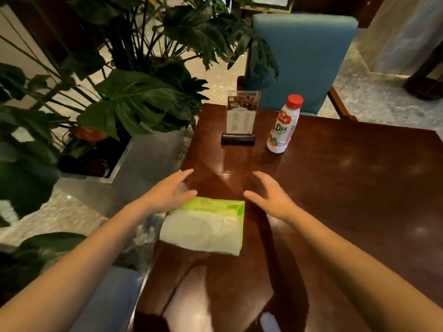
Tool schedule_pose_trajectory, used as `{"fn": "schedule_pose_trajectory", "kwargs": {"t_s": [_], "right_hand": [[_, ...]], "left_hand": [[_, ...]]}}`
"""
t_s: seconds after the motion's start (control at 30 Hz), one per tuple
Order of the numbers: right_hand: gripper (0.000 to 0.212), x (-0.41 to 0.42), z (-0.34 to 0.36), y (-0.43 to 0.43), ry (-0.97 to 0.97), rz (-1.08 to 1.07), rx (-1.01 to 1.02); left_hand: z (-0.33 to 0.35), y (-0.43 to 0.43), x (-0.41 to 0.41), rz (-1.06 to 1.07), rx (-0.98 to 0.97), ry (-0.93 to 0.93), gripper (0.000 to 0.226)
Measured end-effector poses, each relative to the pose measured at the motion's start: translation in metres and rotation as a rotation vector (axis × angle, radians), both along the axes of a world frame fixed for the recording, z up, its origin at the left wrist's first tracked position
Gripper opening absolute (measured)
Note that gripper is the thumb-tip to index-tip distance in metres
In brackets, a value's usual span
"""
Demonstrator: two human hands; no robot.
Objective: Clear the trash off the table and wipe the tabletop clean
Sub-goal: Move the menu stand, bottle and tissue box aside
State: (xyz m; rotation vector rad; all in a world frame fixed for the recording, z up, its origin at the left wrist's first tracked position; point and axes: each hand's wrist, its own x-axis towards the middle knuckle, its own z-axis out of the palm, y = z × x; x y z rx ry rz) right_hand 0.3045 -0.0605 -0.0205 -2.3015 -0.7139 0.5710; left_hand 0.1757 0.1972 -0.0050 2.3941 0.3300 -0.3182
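A soft pack of tissues (206,226) lies nearest, at the table's (347,188) 7 o'clock edge, framed by the left hand (167,195), touching it, and the right hand (271,197), beside it; both are spread open, holding nothing. A tissue for wiping is probably wanted. The trash, a bottle (284,124), is left standing at 12 o'clock, by a menu stand (241,118).

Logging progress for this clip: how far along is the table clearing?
Nothing looks done yet. The red-capped drink bottle still stands by the menu stand. Both open hands, left hand and right hand, flank the tissue pack, gripping nothing. Wiping remains.
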Motion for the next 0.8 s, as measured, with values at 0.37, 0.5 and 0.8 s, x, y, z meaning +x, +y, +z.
{"fn": "schedule_pose_trajectory", "kwargs": {"t_s": [0.37, 0.5, 0.8], "right_hand": [[0.117, -0.074, 0.016, 0.005, -0.083, 0.437, -0.272], [0.129, -0.084, 0.024, 0.013, -0.199, 0.45, -0.452], [0.116, -0.086, 0.014, 0.013, -0.205, 0.334, -0.305]], "left_hand": [[-0.007, -0.011, -0.06, -0.374, 0.335, 0.077, 0.141], [-0.01, -0.017, -0.06, -0.366, 0.478, 0.078, 0.14], [-0.003, -0.025, -0.052, -0.272, 0.454, -0.001, 0.119]]}}
